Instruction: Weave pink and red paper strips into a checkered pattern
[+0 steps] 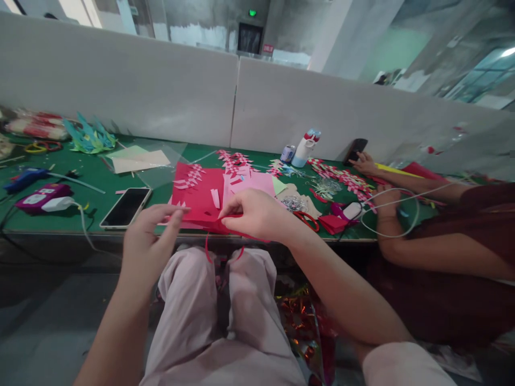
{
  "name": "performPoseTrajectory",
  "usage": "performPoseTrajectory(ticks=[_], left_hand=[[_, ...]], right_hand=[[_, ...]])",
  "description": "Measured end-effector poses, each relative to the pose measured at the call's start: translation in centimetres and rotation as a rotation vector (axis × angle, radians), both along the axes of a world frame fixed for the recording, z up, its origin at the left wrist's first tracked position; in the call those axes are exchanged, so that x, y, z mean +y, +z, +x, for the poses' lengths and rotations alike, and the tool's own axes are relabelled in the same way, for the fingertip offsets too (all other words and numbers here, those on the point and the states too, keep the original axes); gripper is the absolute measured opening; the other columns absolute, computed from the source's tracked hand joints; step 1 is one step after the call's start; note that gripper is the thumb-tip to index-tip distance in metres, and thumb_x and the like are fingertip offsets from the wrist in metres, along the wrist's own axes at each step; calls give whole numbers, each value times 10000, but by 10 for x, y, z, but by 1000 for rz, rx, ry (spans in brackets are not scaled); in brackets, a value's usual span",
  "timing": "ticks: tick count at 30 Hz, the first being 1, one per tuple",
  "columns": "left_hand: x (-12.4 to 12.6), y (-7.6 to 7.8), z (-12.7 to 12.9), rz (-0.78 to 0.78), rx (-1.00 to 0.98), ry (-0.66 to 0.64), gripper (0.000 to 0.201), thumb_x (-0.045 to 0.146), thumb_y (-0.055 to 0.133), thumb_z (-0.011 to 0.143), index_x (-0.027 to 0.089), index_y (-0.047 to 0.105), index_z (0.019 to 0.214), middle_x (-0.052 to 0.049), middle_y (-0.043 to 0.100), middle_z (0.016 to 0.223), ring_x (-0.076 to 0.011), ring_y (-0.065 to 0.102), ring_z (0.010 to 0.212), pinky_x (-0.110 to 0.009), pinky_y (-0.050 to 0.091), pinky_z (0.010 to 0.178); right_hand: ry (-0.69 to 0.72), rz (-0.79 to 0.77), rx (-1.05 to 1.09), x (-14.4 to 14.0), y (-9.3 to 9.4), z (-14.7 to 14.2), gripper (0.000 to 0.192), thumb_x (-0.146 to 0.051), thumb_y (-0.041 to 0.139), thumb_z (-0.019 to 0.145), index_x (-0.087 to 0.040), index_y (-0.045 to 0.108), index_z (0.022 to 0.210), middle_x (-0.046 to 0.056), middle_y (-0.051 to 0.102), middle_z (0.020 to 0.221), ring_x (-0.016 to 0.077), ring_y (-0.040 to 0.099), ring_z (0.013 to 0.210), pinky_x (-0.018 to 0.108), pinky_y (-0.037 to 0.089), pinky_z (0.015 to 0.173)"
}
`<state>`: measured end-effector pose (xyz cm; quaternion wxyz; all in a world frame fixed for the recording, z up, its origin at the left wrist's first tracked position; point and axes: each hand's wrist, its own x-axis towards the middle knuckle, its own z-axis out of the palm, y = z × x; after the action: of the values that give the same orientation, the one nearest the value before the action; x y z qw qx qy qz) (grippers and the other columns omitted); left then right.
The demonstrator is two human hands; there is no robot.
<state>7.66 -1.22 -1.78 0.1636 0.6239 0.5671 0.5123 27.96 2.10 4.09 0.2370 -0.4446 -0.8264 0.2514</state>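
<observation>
Worktable [56, 155] with a green surface crossed the view from left to right. At the middle of its near edge lay a red sheet [197, 201], with a pink sheet [255, 183] beside it. The right hand [259, 214] was at the red sheet's near right corner, the left hand [147, 236] by its near left corner; on each, thumb and forefinger were narrowed almost to a pinch, though whether anything was gripped could not be told. Woven paper [195, 177] lay toward the red sheet's far edge. Red strips [207, 248] hung below the surface's near edge. The step in hand appeared to be handling thin strips; the next move seemed to call for a light fingertip grip.
</observation>
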Motion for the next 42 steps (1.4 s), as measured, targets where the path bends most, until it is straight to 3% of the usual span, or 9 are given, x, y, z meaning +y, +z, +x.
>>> performPoseTrajectory(ticks=[3, 6, 10, 14, 20, 24, 34, 42], left_hand=[[-2, 12, 8, 68, 307, -227, 242, 427, 612, 806, 220, 719, 871, -46, 708, 924, -216, 612, 917, -336, 436, 855], [1, 15, 12, 47, 429, -296, 218, 395, 602, 816, 215, 711, 872, -49, 710, 918, -218, 619, 878, -337, 445, 784], [6, 16, 12, 12, 443, -284, 199, 343, 559, 834, 207, 703, 842, -50, 711, 904, -212, 631, 836, -314, 446, 712], [7, 27, 13, 33, 427, -298, 206, 339, 541, 838, 207, 699, 841, -42, 715, 902, -196, 633, 826, -295, 443, 704], [14, 46, 15, 36, 445, -455, 205, 315, 517, 842, 200, 684, 807, -29, 714, 845, -166, 625, 774, -256, 439, 668], [23, 53, 13, -21, 451, -629, 165, 266, 532, 810, 199, 678, 773, -17, 714, 807, -146, 627, 727, -230, 454, 656], [44, 61, 17, -86, 561, -808, 158, 224, 550, 769, 217, 706, 791, -3, 729, 810, -135, 644, 729, -213, 476, 660], [64, 61, 17, -171, 666, -789, 137, 260, 585, 746, 229, 719, 746, 1, 721, 768, -139, 621, 685, -230, 446, 607]], right_hand=[[43, -43, -158, -1, 8, -5, 202, -157, 576, 698, -174, 763, 772, 26, 723, 723, 118, 583, 631, 233, 391, 577], [68, -93, -238, -2, 15, -8, 211, -185, 568, 714, -166, 763, 793, 30, 722, 727, 111, 573, 617, 228, 380, 555], [86, -91, -259, 1, 23, -8, 205, -191, 569, 718, -145, 756, 786, 34, 710, 704, 107, 562, 596, 228, 369, 543], [89, -21, -251, 7, 34, -5, 161, -165, 594, 695, -121, 740, 746, 51, 709, 742, 117, 581, 667, 224, 390, 604], [196, -43, -242, 12, 46, 2, 160, -139, 569, 684, -113, 720, 728, 44, 687, 709, 116, 569, 653, 224, 397, 604], [241, -116, -250, 16, 45, 7, 160, -160, 572, 682, -124, 717, 739, 23, 658, 664, 108, 549, 621, 216, 385, 565], [311, -207, -201, 26, 29, 16, 169, -176, 555, 660, -125, 702, 725, -5, 588, 603, 82, 472, 551, 205, 333, 494], [300, -269, -203, 27, 24, 28, 160, -226, 594, 672, -131, 710, 727, -11, 577, 585, 90, 480, 561, 212, 337, 497]])
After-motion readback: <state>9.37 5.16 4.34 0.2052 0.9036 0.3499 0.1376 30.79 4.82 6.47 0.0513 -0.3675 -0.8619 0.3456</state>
